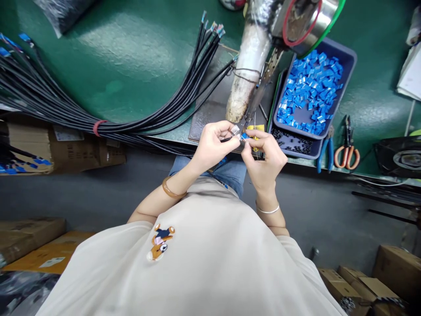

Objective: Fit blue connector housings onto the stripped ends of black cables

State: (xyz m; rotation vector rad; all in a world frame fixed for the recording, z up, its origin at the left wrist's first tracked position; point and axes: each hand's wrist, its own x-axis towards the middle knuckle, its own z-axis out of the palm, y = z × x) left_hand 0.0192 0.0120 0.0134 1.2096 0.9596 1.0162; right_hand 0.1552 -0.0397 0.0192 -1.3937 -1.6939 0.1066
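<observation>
My left hand (214, 145) pinches the end of a black cable near the table's front edge, with a pale, shiny piece at its fingertips. My right hand (265, 159) meets it from the other side, its thumb and fingers closed on a small blue connector (244, 136) at the cable's end. The fingertips partly hide the connector and the thin wires. Just behind the hands is a yellow part (255, 128), below the tip of a wrapped white tube (241, 83). More black cables (141, 120) lie to the left, tied with a red band (98, 127).
Blue connectors fill a grey bin (349, 59) at the right, stacked over a tray of small black parts (296, 144). Blue-handled pliers (325, 151) and orange-handled cutters (347, 153) lie beside them. A metal reel (312, 22) stands behind. Cardboard boxes (33, 237) sit on the floor.
</observation>
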